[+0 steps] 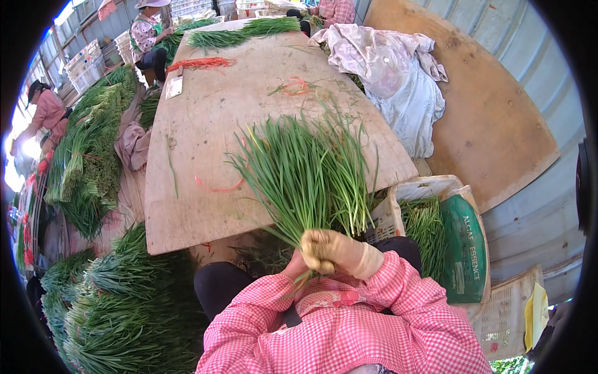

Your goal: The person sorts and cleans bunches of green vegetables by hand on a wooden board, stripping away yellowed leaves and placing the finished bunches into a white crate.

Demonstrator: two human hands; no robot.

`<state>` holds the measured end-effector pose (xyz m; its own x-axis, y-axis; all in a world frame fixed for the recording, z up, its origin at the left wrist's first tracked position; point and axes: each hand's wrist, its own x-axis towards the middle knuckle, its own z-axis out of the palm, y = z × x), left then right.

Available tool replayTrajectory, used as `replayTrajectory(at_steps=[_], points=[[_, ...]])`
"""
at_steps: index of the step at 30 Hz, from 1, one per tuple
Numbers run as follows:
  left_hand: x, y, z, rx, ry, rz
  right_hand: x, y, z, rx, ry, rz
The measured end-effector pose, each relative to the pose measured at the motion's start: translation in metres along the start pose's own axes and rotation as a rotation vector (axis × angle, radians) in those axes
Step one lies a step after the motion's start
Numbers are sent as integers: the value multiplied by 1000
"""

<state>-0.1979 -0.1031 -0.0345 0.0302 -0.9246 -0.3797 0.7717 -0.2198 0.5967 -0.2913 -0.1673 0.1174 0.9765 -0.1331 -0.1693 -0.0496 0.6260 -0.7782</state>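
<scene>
A fanned bunch of green chives (pixel 289 168) points away from me over the near edge of the wooden board (pixel 205 143), its stem ends gathered at my hands. My right hand (pixel 330 251), in a dirty tan glove, is closed around the stems. Just left of and below it, my left hand (pixel 295 267) grips the same bunch, its fingers mostly covered by the glove. Some blades stick out below the two hands. Against the bunch's right side lies a looser heap of chives (pixel 352 196) on the board, pale ends toward me.
Red ties (pixel 200 63) and a small white card (pixel 174 87) lie on the board. Right of me stands a crate of chives (pixel 425 234) with a green liner (pixel 464 249). Bundled chives (pixel 118 311) are heaped at left. Cloths (pixel 398 81) drape the right edge. Other people (pixel 149 34) work farther back.
</scene>
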Motion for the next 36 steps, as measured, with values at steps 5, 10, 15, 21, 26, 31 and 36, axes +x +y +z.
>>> replayTrajectory(at_steps=[5, 10, 15, 21, 26, 31, 36], points=[[4, -1, 16, -7, -1, -76, -47, 30, -33, -809, -10, 318], [-6, 6, 18, -6, 130, -8, -51, 39, -47, -1470, 476, 546], [-5, -4, 29, 37, 178, 92, -30, 82, -48, -628, 446, -31], [-5, -1, 32, 61, 194, 61, -40, 97, -50, -319, 538, 335], [0, 10, 38, 36, 245, 60, -55, 111, -52, -404, 403, 424], [8, 9, 19, 51, 244, 87, -71, 80, -21, -741, 284, 358], [6, 15, 19, -65, 162, 17, -91, 52, -12, -763, 294, 332]])
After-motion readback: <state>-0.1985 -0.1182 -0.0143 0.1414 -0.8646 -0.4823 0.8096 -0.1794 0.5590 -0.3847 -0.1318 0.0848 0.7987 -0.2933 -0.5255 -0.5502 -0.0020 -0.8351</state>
